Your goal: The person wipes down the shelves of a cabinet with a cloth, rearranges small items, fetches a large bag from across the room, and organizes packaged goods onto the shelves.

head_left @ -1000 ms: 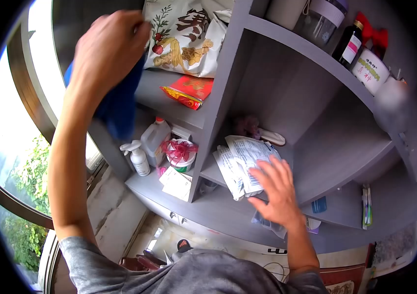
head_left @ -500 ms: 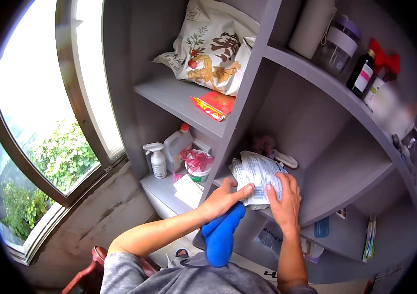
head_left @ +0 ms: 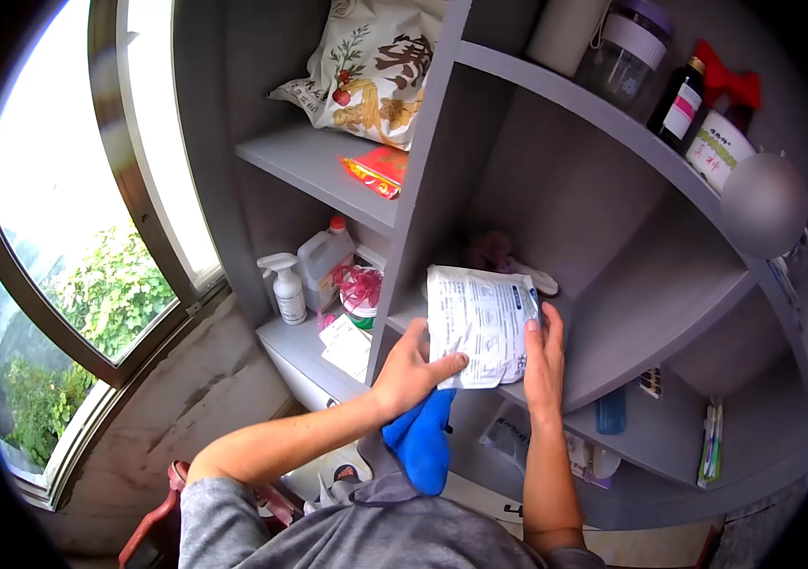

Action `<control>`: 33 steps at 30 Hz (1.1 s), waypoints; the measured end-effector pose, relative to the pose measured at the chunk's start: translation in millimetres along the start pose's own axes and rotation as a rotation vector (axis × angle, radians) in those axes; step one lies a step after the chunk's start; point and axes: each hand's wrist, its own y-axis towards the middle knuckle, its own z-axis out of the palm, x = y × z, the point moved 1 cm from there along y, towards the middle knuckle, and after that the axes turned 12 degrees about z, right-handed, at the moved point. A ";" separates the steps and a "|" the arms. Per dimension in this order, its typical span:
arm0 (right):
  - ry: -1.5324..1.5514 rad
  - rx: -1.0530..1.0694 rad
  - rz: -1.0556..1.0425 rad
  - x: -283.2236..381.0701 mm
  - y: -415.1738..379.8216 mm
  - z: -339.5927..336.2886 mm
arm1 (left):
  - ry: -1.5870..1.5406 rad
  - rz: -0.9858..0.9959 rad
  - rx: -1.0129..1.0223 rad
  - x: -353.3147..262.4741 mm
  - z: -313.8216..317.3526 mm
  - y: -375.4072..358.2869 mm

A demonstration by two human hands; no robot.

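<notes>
A white plastic package [head_left: 482, 322] with printed text is held up in front of the middle shelf compartment. My left hand [head_left: 410, 376] grips its lower left corner, thumb on the front face. A bright blue cloth item [head_left: 423, 444], perhaps a sock, hangs below that hand; how it is held is hidden. My right hand [head_left: 544, 365] clasps the package's right edge, with its thumb by the front and its fingers behind. Past the package, a pinkish fluffy thing [head_left: 489, 249] and a pale slipper-like object [head_left: 535, 277] lie in the compartment, partly hidden.
A grey shelf unit [head_left: 603, 218] surrounds the hands. To the left are a spray bottle [head_left: 285, 289], a jug [head_left: 323, 256], a large printed bag [head_left: 366, 81] and a red packet [head_left: 377, 171]. Jars and a dark bottle [head_left: 679, 104] stand upper right. A window [head_left: 72, 218] is at far left.
The package has been raised and tilted so its printed face shows more fully. Both hands have shifted with it, the blue cloth still hanging from the left. The view has moved slightly right.
</notes>
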 end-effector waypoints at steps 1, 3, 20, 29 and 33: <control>0.104 0.026 0.001 0.2 1.9 -0.4 | -0.017 0.074 -0.002 0.6 1.3 -5.1; 0.311 0.074 0.004 1.9 5.1 -1.4 | 0.128 0.207 0.020 15.3 -0.6 -13.4; 0.707 0.387 -0.403 67.2 -51.4 28.5 | 0.197 0.363 0.016 19.3 -44.7 -89.7; 0.542 0.873 -0.738 182.7 -49.7 112.4 | 0.106 0.605 -0.480 -100.8 -177.7 -67.2; 0.711 0.867 -0.876 241.8 -18.5 167.6 | 0.201 0.845 -0.555 -146.0 -209.8 -24.2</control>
